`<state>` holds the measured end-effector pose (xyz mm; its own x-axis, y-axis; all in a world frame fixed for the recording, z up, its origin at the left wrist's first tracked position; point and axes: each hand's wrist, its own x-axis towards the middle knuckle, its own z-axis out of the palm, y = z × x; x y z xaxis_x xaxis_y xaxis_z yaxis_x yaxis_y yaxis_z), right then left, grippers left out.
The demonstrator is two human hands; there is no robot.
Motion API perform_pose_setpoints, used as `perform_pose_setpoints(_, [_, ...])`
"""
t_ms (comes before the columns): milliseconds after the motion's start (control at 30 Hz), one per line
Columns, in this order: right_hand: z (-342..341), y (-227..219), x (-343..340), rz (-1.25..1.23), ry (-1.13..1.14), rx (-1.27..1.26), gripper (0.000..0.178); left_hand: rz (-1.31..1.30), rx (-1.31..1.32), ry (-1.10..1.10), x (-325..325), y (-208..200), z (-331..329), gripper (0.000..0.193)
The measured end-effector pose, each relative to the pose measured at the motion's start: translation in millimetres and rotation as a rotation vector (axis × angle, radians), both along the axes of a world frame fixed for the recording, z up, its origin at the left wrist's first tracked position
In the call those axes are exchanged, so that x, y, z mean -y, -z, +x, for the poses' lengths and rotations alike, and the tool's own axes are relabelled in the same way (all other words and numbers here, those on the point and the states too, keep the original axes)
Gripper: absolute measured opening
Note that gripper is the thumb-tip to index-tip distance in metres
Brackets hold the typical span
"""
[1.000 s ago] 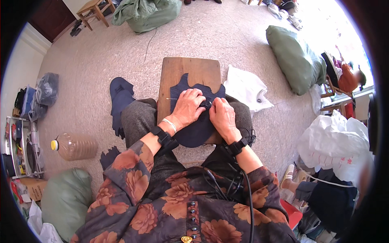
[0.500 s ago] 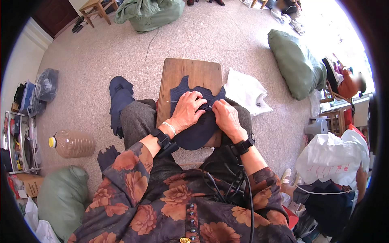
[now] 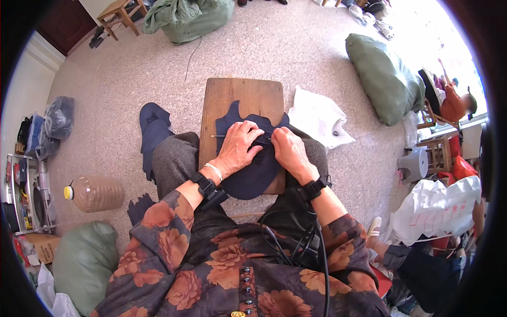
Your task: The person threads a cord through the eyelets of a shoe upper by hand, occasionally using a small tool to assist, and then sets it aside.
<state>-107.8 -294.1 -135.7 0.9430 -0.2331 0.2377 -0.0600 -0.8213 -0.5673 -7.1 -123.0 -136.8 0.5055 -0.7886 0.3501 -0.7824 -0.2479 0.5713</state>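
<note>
A dark navy piece of cut fabric [image 3: 252, 177] with a curved, notched outline lies over a wooden board [image 3: 266, 92] at my knees. My left hand [image 3: 237, 143] rests on the fabric, its thumb apart from the fingers. A thin pale rod [image 3: 217, 136] sticks out to the left from beside that hand. My right hand [image 3: 290, 153] is closed in a pinch at the fabric's right side. A thin, light-coloured tip [image 3: 270, 139] shows just left of its fingers; the rest is hidden by the hand.
More navy fabric pieces [image 3: 157, 134] hang by my left knee. A white plastic bag [image 3: 319, 119] lies right of the board. A large plastic bottle [image 3: 97, 193] and a green sack [image 3: 86, 264] are at left. Black cables [image 3: 323, 264] cross my lap. Another person's leg [image 3: 391, 256] shows at right.
The view has shifted slightly, so the board sits a little further left. My right fingers are more curled in. My left hand keeps its place on the fabric.
</note>
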Motion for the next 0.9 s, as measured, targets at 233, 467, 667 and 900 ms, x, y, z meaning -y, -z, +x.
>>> perform_pose_setpoints(233, [-1,-2,8,0.047,-0.134,-0.034,0.009,0.004,-0.005,0.007,-1,1,2,0.042])
perform_pose_setpoints(467, [8,7,-2,0.123,0.021,0.098,0.014,0.018,-0.01,0.002,2,-2,3,0.043])
perform_pose_setpoints(667, [1,0,-13,0.057,0.154,0.048,0.006,-0.028,-0.126,0.049,7,2,26,0.009])
perform_pose_setpoints(900, [0,6,-11,0.123,0.107,0.082,0.006,0.108,-0.041,0.028,18,-5,22,0.002])
